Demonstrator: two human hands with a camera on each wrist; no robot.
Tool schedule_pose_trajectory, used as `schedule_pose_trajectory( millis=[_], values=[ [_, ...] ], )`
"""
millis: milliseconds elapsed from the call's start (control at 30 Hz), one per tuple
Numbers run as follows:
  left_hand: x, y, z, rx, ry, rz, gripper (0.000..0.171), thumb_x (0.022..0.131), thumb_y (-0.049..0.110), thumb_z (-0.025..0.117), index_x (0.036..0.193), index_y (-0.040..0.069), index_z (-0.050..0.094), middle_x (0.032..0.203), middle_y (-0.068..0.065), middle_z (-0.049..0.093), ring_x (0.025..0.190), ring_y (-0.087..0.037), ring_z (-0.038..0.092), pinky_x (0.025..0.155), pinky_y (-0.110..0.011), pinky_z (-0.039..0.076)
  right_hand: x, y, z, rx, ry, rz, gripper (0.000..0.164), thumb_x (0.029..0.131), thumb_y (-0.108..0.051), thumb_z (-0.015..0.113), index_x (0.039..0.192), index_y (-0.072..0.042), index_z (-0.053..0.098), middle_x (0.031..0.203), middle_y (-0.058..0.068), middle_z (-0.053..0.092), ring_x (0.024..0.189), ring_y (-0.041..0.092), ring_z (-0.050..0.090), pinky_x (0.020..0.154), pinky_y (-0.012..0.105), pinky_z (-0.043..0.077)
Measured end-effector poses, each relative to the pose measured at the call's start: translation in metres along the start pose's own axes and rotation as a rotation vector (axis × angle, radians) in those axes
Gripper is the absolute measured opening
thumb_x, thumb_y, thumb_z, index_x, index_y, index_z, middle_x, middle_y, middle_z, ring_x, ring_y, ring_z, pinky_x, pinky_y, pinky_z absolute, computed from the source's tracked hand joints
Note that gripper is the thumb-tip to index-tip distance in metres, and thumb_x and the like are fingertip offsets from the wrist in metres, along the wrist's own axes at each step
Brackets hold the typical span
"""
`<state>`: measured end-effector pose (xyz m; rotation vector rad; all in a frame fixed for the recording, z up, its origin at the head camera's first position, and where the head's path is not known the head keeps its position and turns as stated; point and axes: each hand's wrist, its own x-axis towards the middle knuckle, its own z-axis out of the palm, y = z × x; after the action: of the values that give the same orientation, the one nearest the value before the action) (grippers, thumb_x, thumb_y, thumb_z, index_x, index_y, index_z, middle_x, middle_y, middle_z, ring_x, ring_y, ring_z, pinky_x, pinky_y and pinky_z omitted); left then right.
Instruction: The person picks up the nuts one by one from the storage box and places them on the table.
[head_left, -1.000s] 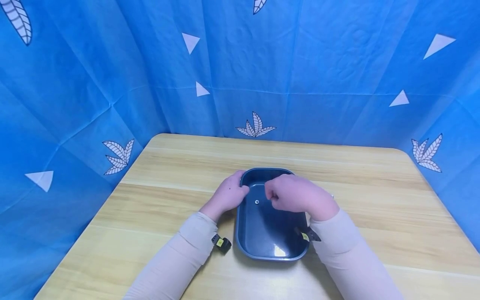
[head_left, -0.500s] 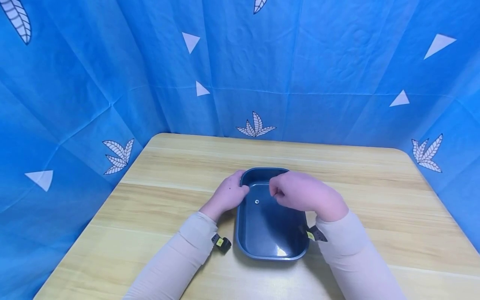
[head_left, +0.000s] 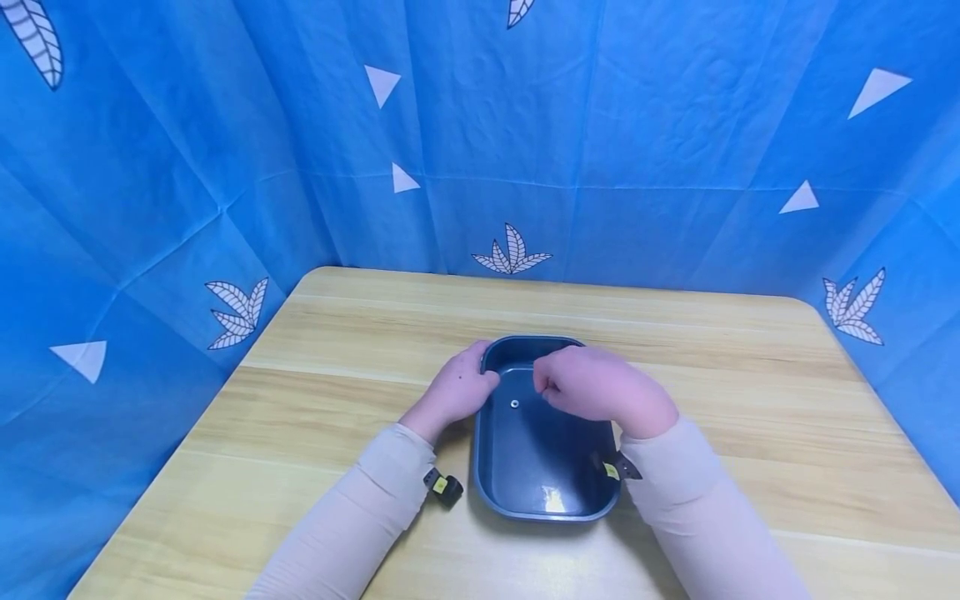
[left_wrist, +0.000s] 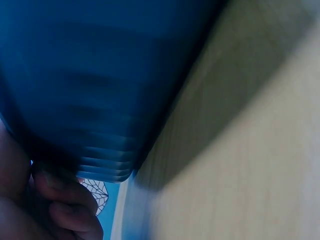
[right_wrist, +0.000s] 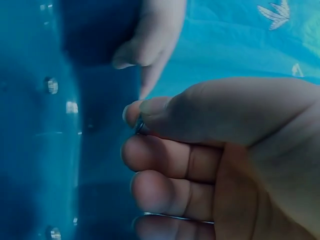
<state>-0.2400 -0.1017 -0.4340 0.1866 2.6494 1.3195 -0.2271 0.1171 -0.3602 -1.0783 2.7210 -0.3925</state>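
Note:
A dark blue-grey rectangular tray (head_left: pixel 551 517) with rounded corners sits on the table. My left hand (head_left: pixel 453 387) grips its left rim near the far corner, thumb over the edge and fingers curled outside. Above the tray's far right part, my right hand (head_left: pixel 600 387) pinches a small shiny metal piece (right_wrist: pixel 140 126) between thumb and forefinger; most of it is hidden by the fingertips. On the tray floor lies a small silver nut (head_left: pixel 514 404). The right wrist view shows a ridged metal nut (right_wrist: pixel 51 85) and another small metal part (right_wrist: pixel 54 233) in the tray.
The light wood table (head_left: pixel 360 333) has rounded far corners. Blue cloth (head_left: pixel 637 125) with leaf and triangle prints hangs behind and at both sides. A black wrist camera (head_left: pixel 448 490) hangs beside the tray's left wall.
My right hand shifted slightly right, then came back left over the tray. The left hand and the tray hold almost the same place throughout.

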Motion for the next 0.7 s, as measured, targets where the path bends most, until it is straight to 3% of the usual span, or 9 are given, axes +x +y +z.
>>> schedule_pose_trajectory(
  millis=[300, 700],
  values=[
    [0.001, 0.000, 0.000, 0.010, -0.005, 0.001, 0.055, 0.099, 0.022, 0.053, 0.152, 0.014, 0.044, 0.147, -0.007, 0.054, 0.131, -0.027, 0.053, 0.109, -0.052, 0.043, 0.007, 0.003, 0.011, -0.020, 0.004, -0.004, 0.020, 0.090, 0.000, 0.060, 0.083, -0.019, 0.064, 0.078, -0.009, 0.057, 0.068, 0.010, 0.052, 0.065, 0.026, 0.048],
    [0.001, -0.001, 0.000, 0.010, 0.000, -0.002, 0.057, 0.098, 0.021, 0.055, 0.153, 0.013, 0.043, 0.147, -0.009, 0.053, 0.134, -0.028, 0.050, 0.110, -0.052, 0.041, 0.013, 0.003, 0.019, -0.004, -0.077, 0.053, 0.017, 0.090, -0.002, 0.062, 0.083, -0.018, 0.063, 0.074, -0.008, 0.057, 0.067, 0.011, 0.053, 0.064, 0.027, 0.048]
  ],
)
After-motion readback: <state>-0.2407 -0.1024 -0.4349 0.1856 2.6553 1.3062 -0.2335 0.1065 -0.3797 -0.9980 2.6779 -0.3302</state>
